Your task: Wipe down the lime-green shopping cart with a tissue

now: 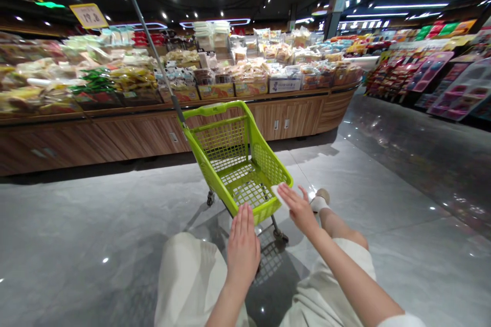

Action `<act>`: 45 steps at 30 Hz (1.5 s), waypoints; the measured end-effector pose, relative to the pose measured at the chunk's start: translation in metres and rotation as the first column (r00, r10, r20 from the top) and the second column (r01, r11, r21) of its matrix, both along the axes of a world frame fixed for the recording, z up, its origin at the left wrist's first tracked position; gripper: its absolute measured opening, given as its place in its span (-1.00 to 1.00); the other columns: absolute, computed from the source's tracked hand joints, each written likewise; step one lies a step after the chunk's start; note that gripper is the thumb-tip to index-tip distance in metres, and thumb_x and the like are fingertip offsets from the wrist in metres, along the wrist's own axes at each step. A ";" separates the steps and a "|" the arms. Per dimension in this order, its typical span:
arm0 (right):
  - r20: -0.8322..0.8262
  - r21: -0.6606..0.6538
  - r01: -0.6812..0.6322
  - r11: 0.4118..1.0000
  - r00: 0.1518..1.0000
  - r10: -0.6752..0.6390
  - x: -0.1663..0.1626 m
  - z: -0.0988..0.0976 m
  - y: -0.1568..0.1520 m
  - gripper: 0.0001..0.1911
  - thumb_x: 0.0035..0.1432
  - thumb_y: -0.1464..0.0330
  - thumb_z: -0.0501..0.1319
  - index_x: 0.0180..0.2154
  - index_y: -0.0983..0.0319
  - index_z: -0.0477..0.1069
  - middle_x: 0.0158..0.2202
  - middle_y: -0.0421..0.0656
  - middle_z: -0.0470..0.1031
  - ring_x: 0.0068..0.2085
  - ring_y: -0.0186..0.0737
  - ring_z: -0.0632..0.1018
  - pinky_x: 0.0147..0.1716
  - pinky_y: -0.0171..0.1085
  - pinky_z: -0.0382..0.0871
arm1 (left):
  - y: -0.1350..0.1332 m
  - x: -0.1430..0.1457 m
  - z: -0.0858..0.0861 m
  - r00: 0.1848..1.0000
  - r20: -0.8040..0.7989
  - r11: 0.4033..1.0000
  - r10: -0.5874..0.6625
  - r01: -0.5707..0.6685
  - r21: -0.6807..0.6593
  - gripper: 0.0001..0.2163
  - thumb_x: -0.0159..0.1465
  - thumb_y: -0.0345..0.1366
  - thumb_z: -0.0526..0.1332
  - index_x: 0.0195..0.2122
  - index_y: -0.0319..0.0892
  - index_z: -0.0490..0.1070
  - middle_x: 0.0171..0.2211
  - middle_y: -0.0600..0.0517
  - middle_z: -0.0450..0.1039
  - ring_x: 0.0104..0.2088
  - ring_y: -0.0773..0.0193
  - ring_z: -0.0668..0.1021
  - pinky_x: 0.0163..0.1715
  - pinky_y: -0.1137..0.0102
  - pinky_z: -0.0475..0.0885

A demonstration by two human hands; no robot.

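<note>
A small bright green shopping cart (261,145) with a lattice basket stands in front of me, its near end towards my knees. My left hand (244,245) lies at the near rim's left part, fingers stretched out flat and side by side, holding nothing. At the near right corner, my right hand (299,208) presses a folded white cloth (281,196) against the rim with its fingers. Whether the cloth is fabric or paper I cannot tell. The basket has nothing in it. A long grey pole (148,36) rises from the cart's far left corner.
Behind the cart runs a wooden display counter (134,135) loaded with packaged goods (251,71). A yellow-edged price sign (89,16) hangs above it at left. Shelves of snacks (399,74) stand at right. My knees (187,255) flank the cart's near end over a glossy grey floor (76,235).
</note>
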State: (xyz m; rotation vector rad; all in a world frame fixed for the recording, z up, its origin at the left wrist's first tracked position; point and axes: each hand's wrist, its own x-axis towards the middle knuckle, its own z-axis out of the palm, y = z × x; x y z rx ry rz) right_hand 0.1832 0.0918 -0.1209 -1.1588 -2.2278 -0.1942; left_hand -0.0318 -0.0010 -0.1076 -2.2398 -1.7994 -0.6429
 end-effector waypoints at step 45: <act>0.012 -0.035 -0.185 0.982 0.983 0.186 -0.060 -0.003 -0.041 -0.08 -0.08 0.65 -0.06 0.36 0.16 -0.03 0.29 -0.06 0.25 0.32 -0.20 0.24 0.30 0.02 -0.19 | -0.004 0.004 -0.005 0.998 0.037 0.998 0.044 -0.042 -0.045 -0.16 0.14 -0.54 0.09 0.40 -0.33 -0.36 0.40 -0.21 -0.12 0.40 0.07 -0.04 0.33 0.10 0.09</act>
